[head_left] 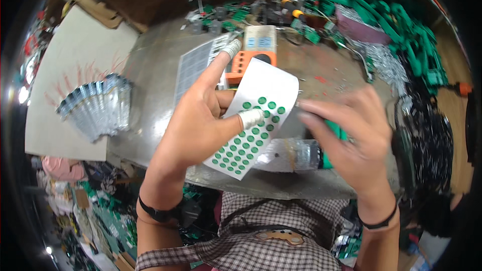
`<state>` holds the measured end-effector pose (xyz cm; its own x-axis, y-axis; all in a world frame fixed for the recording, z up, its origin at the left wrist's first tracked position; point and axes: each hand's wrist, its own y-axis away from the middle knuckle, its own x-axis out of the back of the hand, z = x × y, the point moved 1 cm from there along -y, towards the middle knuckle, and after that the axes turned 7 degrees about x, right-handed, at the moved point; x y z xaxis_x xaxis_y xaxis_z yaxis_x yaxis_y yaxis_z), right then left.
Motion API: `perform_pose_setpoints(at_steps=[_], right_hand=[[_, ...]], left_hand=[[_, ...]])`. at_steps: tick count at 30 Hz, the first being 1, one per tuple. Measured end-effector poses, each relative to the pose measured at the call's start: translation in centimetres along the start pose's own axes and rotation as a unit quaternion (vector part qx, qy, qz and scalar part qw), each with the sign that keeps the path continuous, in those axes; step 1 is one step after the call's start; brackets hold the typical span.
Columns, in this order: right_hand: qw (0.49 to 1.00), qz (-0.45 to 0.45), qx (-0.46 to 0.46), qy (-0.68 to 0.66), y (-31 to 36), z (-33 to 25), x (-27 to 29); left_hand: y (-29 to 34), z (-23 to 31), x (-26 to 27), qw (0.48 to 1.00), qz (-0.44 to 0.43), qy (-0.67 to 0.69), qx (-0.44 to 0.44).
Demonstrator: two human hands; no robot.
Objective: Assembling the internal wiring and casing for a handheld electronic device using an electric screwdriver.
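My left hand [193,125] is closed on a white sticker sheet [266,83] with rows of small round green stickers. Its thumb, wrapped in white tape, presses on the sheet's face, while the taped index finger points away above. My right hand [354,138] hovers by the sheet's right edge with thumb and index fingertip close together; whatever they pinch is too small or blurred to make out. Behind the sheet lies an orange-framed device [242,62] with a dark round part. A clear plastic-wrapped bundle [293,154] rests below, near the table's front edge.
Silver packs with red wires [98,103] fan out on a pale board [65,60] at left. A grey label sheet [193,68] lies mid-table. Green circuit boards [236,15] and a yellow-black handled tool [292,9] sit at the back. Green parts [411,45] and silver pieces [389,65] are heaped right.
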<state>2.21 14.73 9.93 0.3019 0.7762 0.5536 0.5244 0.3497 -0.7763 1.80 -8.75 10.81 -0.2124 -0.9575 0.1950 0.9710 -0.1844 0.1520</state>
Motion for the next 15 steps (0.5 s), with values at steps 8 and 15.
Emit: perform_pose_setpoints(at_steps=[8,15], right_hand=[[0.996,-0.032,0.008,0.083,2.6,1.8,0.5],[0.991,-0.046,-0.128,0.015,5.9,4.6,2.8]], left_hand=[[-1.1,0.3,-6.3,0.979,-0.016,-0.150,-0.137],[-2.0,1.3,-11.0,0.962,-0.066,-0.251,-0.083]])
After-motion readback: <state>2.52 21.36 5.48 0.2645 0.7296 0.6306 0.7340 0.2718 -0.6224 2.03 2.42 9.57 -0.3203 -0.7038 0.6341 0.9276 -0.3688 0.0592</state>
